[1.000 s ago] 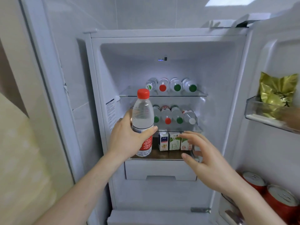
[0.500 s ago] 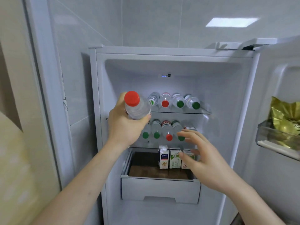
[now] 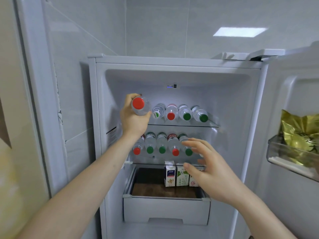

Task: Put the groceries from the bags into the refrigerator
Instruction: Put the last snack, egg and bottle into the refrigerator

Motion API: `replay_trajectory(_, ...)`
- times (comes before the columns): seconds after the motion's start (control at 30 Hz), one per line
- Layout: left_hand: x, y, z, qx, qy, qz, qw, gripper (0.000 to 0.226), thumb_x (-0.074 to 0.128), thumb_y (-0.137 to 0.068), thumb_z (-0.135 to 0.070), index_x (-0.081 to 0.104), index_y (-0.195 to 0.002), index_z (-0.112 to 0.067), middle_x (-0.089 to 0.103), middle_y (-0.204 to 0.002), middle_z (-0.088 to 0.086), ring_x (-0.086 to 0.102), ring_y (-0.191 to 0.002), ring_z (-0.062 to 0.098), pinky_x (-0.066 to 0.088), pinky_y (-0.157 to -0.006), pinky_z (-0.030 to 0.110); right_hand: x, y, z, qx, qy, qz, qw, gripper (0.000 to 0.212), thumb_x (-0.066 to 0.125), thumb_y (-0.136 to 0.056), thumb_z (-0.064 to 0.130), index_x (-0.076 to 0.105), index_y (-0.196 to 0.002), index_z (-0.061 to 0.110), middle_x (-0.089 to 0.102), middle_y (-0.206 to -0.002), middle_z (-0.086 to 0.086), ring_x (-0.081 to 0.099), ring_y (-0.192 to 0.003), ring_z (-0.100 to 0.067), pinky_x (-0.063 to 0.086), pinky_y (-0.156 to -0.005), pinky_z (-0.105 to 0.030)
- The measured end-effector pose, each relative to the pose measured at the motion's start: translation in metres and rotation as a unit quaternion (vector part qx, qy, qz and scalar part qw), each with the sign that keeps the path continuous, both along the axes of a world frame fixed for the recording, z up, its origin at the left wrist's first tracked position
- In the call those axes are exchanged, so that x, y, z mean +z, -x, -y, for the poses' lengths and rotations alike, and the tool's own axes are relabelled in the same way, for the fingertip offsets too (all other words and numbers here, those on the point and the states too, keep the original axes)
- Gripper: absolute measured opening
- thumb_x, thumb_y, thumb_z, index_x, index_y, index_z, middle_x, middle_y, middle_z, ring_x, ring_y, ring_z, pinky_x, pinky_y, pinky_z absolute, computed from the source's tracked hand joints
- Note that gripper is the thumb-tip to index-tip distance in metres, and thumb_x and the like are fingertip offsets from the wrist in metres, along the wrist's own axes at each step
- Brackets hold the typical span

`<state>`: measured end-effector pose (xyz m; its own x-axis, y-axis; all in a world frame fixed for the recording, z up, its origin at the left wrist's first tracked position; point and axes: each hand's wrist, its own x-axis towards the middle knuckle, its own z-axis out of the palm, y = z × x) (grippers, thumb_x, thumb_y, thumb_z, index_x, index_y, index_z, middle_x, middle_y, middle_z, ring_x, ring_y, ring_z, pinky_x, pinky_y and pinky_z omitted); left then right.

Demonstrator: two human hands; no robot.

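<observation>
The left hand (image 3: 133, 118) grips a red-capped water bottle (image 3: 140, 106) at the left edge of the refrigerator's top shelf (image 3: 183, 124), beside four stored bottles. The right hand (image 3: 207, 168) hovers empty, fingers spread. Remaining groceries, probably some, lie out of view.

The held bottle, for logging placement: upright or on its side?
On its side: the bottle in the left hand points its red cap at the camera.

2 bare forearms, left hand (image 3: 133, 118), right hand (image 3: 209, 171), no sleeves, rings or watch in view
</observation>
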<state>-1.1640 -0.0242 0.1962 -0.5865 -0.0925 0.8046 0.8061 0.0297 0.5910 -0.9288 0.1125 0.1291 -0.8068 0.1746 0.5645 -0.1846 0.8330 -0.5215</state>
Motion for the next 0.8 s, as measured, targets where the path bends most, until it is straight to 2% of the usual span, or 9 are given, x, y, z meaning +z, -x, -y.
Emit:
replay_trajectory(0.07, -0.002, 0.009, -0.004, -0.002, 0.004, 0.018, 1.000, 0.050, 0.088, -0.069, -0.012, 0.057, -0.106, -0.025, 0.065, -0.088, -0.018, 0.063, -0.081, 0.000, 0.041, -0.064, 0.002, -0.001, 0.001, -0.004, -0.008, 0.001, 0.007, 1.000, 0.053, 0.068, -0.096, 0.035, 0.045, -0.139, 0.055, 0.032, -0.146, 0.040, 0.040, -0.139, 0.003, 0.044, -0.113, -0.028)
replay_trajectory(0.17, -0.007, 0.018, -0.007, -0.009, 0.008, 0.044, 0.999, 0.048, 0.087, -0.071, -0.013, 0.058, -0.108, -0.023, 0.063, -0.087, -0.019, 0.060, -0.078, -0.009, 0.041, -0.064, 0.001, -0.006, 0.002, -0.011, -0.020, -0.004, 0.023, 1.000, 0.052, 0.067, -0.096, 0.036, 0.045, -0.140, 0.052, 0.029, -0.148, 0.040, 0.038, -0.139, 0.005, 0.039, -0.114, -0.024)
replay_trajectory(0.23, -0.012, 0.025, -0.009, -0.010, 0.018, 0.053, 0.998, 0.050, 0.089, -0.071, -0.015, 0.057, -0.108, -0.025, 0.063, -0.089, -0.019, 0.060, -0.082, -0.007, 0.042, -0.066, 0.002, -0.011, 0.001, -0.016, -0.027, -0.004, 0.039, 0.999, 0.052, 0.067, -0.096, 0.035, 0.044, -0.140, 0.052, 0.028, -0.148, 0.040, 0.037, -0.134, 0.010, 0.035, -0.112, -0.019)
replay_trajectory(0.3, -0.016, 0.032, -0.010, -0.007, 0.035, 0.063, 0.997, 0.056, 0.090, -0.069, -0.016, 0.056, -0.110, -0.029, 0.064, -0.093, -0.020, 0.062, -0.087, -0.002, 0.045, -0.070, 0.008, -0.019, -0.001, -0.021, -0.039, 0.006, 0.045, 0.998, 0.053, 0.068, -0.095, 0.034, 0.045, -0.139, 0.051, 0.028, -0.147, 0.039, 0.041, -0.128, 0.010, 0.037, -0.109, -0.018)
replay_trajectory(0.43, -0.020, 0.044, -0.009, -0.006, 0.096, 0.076, 0.992, 0.059, 0.088, -0.067, -0.013, 0.054, -0.110, -0.033, 0.065, -0.097, -0.018, 0.064, -0.091, 0.010, 0.052, -0.075, 0.022, -0.034, -0.007, -0.033, -0.088, 0.024, 0.035, 0.995, 0.056, 0.071, -0.093, 0.029, 0.046, -0.140, 0.048, 0.032, -0.146, 0.036, 0.035, -0.137, 0.011, 0.029, -0.106, -0.012)
replay_trajectory(0.57, -0.029, 0.048, -0.005, 0.013, 0.233, 0.040, 0.971, 0.067, 0.081, -0.071, -0.011, 0.049, -0.124, -0.036, 0.064, -0.120, -0.011, 0.062, -0.108, 0.021, 0.054, -0.089, 0.037, -0.048, -0.016, -0.042, -0.132, 0.029, 0.035, 0.990, 0.053, 0.072, -0.092, 0.028, 0.049, -0.137, 0.045, 0.030, -0.137, 0.043, 0.031, -0.122, 0.030, 0.024, -0.093, 0.007)
replay_trajectory(0.63, -0.031, 0.047, -0.003, 0.014, 0.271, 0.023, 0.962, 0.072, 0.079, -0.071, -0.009, 0.046, -0.130, -0.035, 0.061, -0.128, -0.010, 0.060, -0.115, 0.023, 0.053, -0.094, 0.043, -0.057, -0.020, -0.045, -0.152, 0.017, 0.053, 0.987, 0.052, 0.069, -0.093, 0.032, 0.047, -0.139, 0.045, 0.029, -0.135, 0.042, 0.033, -0.118, 0.024, 0.027, -0.092, 0.001)
replay_trajectory(0.7, -0.029, 0.048, 0.001, 0.002, 0.284, 0.030, 0.958, 0.074, 0.080, -0.071, -0.015, 0.043, -0.131, -0.035, 0.061, -0.128, -0.007, 0.060, -0.114, 0.025, 0.053, -0.094, 0.046, -0.063, -0.022, -0.046, -0.160, 0.009, 0.073, 0.984, 0.052, 0.068, -0.094, 0.035, 0.044, -0.139, 0.047, 0.025, -0.133, 0.046, 0.031, -0.120, 0.019, 0.028, -0.096, -0.010)
replay_trajectory(0.8, -0.020, 0.049, 0.007, -0.028, 0.329, 0.055, 0.942, 0.089, 0.087, -0.058, -0.046, 0.039, -0.132, -0.038, 0.059, -0.131, -0.005, 0.060, -0.114, 0.028, 0.052, -0.097, 0.049, -0.068, -0.022, -0.045, -0.149, 0.015, 0.086, 0.985, 0.054, 0.068, -0.094, 0.033, 0.041, -0.135, 0.052, 0.018, -0.130, 0.056, 0.030, -0.118, 0.028, 0.028, -0.093, -0.004)
